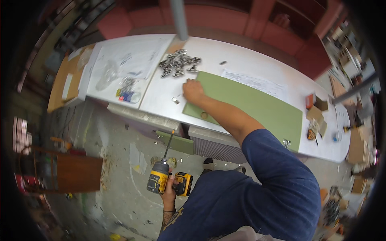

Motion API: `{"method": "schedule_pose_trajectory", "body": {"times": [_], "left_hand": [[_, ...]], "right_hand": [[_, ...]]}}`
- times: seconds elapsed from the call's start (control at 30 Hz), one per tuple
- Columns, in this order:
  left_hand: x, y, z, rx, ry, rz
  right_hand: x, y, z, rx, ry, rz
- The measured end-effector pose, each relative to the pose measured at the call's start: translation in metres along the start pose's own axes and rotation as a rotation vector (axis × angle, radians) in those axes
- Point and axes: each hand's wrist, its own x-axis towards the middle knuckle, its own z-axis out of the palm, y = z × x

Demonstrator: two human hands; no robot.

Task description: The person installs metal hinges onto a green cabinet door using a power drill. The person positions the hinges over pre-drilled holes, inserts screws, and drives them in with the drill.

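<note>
Two hands: left (169, 193) grips a drill (158, 181), right (193, 91), grasp unclear, touches a panel (263, 116) near an illegible sheet (253, 82).

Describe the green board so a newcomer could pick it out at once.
Start from the long white table. Along its near edge lies a flat green board, the right hand at its far left corner. Its colour sets it apart from the white paper behind it and the heap of metal parts near its left end.

My view's pretty bright on the white desk (159, 103), kinda washed out, but the red cabinets (225, 18) look dim and soft, and edges bend toward black corners.
</note>
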Motion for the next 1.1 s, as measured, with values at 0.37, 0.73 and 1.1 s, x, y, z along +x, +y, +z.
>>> {"method": "schedule_pose_trajectory", "body": {"times": [0.37,0.73,1.1], "left_hand": [[0.046,0.05,0.083,0.21,-0.553,0.078],[0.02,0.059,0.261,0.616,-1.167,0.099],[-0.026,0.07,0.356,0.731,-1.261,0.055]], "right_hand": [[-0.251,0.084,-0.054,1.838,0.279,0.624],[-0.445,0.16,-0.061,2.518,1.001,0.813],[-0.515,0.197,-0.058,2.569,1.304,0.669]]}}
